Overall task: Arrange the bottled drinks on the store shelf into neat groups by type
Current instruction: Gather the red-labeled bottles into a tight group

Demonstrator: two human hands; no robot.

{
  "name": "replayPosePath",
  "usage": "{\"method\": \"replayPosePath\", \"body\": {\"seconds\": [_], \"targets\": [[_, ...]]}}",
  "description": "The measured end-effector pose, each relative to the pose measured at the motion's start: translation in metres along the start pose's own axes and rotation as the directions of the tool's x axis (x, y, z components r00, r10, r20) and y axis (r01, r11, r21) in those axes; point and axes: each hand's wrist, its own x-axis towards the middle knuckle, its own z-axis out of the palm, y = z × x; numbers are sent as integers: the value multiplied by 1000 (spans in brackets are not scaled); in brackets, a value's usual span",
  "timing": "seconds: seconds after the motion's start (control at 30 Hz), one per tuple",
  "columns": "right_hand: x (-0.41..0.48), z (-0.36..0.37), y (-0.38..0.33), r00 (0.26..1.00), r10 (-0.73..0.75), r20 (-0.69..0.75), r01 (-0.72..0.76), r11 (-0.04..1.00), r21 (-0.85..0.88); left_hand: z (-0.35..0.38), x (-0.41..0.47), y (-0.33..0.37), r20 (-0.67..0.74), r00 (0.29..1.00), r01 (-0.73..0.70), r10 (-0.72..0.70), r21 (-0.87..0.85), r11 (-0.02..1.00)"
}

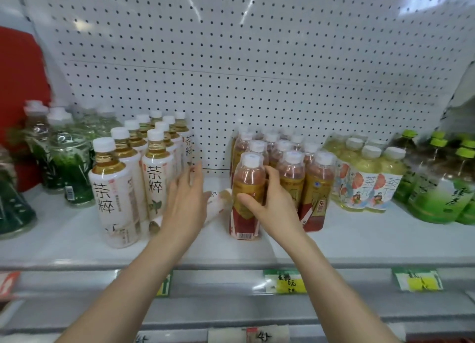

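Because the drinks stand in blocks by type along the shelf (231,250), each hand looks busy squaring up one block. Well to the left of the left hand (185,203) stand the clear bottles with dark green leaf print (69,167), glossy and round-shouldered. Just beside that hand, the white-labelled tea bottles (113,193) run in two rows back toward the pegboard (257,72), with amber liquid showing above pale, matte-looking sleeves and white ribbed caps on top. The left hand is spread, its fingers straight and flat against the side of this block, and I judge this is to keep the rows straight or press them together.

Between the hands, partly hidden by the left one, a fallen bottle (218,206) of the same white-labelled kind lies on its side on the shelf. It probably needs standing up with its own group.

The right hand (272,203) curls thumb and fingers round the front red-labelled bottle (246,188), gripping it at the label, likely to slide it into line. That bottle is upright on the shelf, of smooth clear plastic with reddish tea inside and a white cap. Just right of this hand the other red-labelled bottles (316,188) stand packed close. Further right come the pale yellow bottles (370,180) with illustrated sleeves, then the green-capped bottles (437,188), squat and shiny, at the far end
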Motion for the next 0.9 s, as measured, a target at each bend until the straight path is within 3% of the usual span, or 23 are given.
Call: {"method": "replayPosePath", "body": {"seconds": [0.1,0.27,0.37,0.47,0.57,0.73,0.9], "targets": [[1,1,0,1000,-13,4,13,1000,-25,18,-6,0,214,977,-65,26,179,982],[3,-1,2,1000,-7,15,8,999,-40,18,4,-1,261,964,-58,-56,408,911],[3,0,2,1000,-6,13,6,999,-33,12,0,1,191,981,-21,-37,296,955],[3,1,1,1000,-6,-2,6,1000,-30,-7,-5,0,-47,998,38,-43,-97,995],[7,3,-1,1000,19,-6,-19,999,-33,-27,-12,-3,-174,978,38,-113,-384,923],[7,4,-7,998,56,-30,-56,998,-14,-32,-28,-22,-275,941,105,-195,-312,944],[6,8,-13,998,50,-41,-51,999,-19,-33,-26,-27,-278,938,145,-207,-229,963]]}}
